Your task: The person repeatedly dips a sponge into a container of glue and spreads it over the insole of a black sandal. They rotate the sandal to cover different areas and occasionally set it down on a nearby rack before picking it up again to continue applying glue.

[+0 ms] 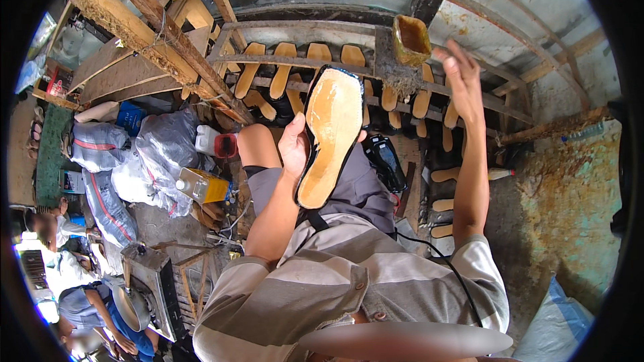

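Note:
My left hand (294, 144) grips a tan shoe sole (330, 141) with a black rim, its thumb on the near side and a fingertip showing at the far edge. A wet, glossy layer shines on the wide upper part of the sole. My right hand (460, 80) is raised on the right, its fingers stretched out and slightly blurred; nothing shows in it. Close to its fingertips stands a crusted yellowish tub (411, 40) with amber-brown stuff inside, on a small dirty ledge (396, 77).
Wooden racks (295, 62) hold rows of tan soles ahead and to the right. On the left lie stuffed plastic sacks (164, 144) and a yellow-and-clear jerrycan (203, 186). A wooden beam (157, 33) slants at upper left. Other people (80, 281) sit at lower left.

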The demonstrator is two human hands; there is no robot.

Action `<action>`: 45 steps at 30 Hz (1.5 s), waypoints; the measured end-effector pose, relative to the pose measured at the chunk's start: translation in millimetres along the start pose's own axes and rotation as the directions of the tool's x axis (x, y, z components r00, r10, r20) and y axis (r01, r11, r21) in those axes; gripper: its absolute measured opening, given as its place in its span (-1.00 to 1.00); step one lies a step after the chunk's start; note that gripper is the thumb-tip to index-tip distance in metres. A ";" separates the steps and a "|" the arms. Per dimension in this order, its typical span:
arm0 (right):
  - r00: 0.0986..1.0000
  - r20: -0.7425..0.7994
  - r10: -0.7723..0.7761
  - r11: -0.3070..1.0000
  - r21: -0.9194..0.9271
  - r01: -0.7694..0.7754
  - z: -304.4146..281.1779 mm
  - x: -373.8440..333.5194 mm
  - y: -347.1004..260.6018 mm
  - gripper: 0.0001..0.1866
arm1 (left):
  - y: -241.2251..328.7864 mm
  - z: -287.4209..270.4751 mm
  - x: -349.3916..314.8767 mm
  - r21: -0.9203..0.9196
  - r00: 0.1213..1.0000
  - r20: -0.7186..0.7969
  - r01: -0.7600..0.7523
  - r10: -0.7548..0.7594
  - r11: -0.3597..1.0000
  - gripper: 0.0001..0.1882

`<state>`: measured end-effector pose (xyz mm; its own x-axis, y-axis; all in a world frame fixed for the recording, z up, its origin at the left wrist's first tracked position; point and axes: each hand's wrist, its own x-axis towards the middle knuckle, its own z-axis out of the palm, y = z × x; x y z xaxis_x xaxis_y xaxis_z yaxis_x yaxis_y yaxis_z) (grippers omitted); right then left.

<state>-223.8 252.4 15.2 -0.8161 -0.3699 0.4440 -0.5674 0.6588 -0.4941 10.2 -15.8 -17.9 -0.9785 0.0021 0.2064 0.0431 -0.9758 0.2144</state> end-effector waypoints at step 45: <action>0.703 -0.064 -0.708 0.695 0.111 0.710 81.9 -113.4 -154.2 -0.37 | 13.7 -1.1 27.7 0.275 0.960 -0.131 -0.205 0.248 0.939 -0.41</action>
<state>-52.7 139.2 -20.2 -0.1651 -0.6846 0.7100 -0.9862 0.1228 -0.1109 -16.5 -29.4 -10.3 -0.9551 -0.2683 0.1257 0.2963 -0.8571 0.4214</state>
